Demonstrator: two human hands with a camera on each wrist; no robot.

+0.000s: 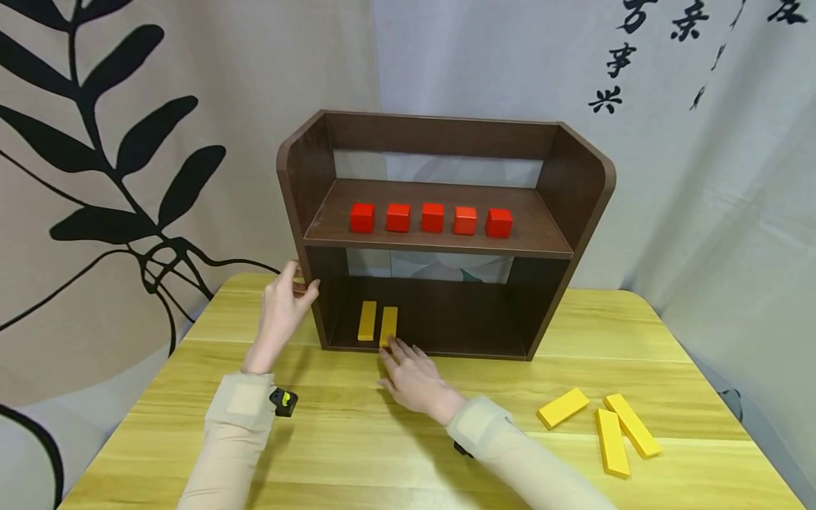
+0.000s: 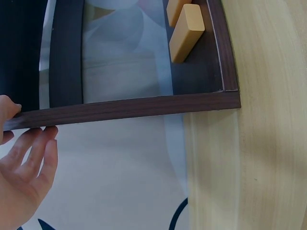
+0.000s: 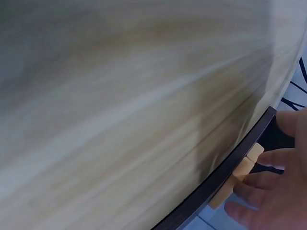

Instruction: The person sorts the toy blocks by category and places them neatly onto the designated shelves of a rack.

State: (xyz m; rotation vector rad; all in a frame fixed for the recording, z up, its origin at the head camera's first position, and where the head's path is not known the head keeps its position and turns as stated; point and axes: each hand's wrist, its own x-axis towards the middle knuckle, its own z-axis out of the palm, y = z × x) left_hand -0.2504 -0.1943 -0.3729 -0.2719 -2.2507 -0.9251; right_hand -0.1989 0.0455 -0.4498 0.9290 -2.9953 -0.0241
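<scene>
A dark brown two-tier shelf [image 1: 459,315] stands on the wooden table. My left hand [image 1: 287,306] grips its left side panel [image 2: 129,106], thumb on the inner side and fingertips on the outer side. Two yellow blocks, a left one [image 1: 367,321] and a right one [image 1: 388,320], stand side by side on the lower tier near its left end. My right hand [image 1: 417,381] is at the shelf's front edge, fingers extended, fingertips right at the near end of the right block. In the right wrist view, its fingers overlap the yellow blocks [image 3: 243,168].
Several red cubes [image 1: 432,218] sit in a row on the upper tier. Three more yellow blocks lie on the table at the right: one alone [image 1: 564,408] and two close together, a nearer one [image 1: 613,443] and a farther one [image 1: 632,425]. Curtains [image 1: 484,64] hang behind.
</scene>
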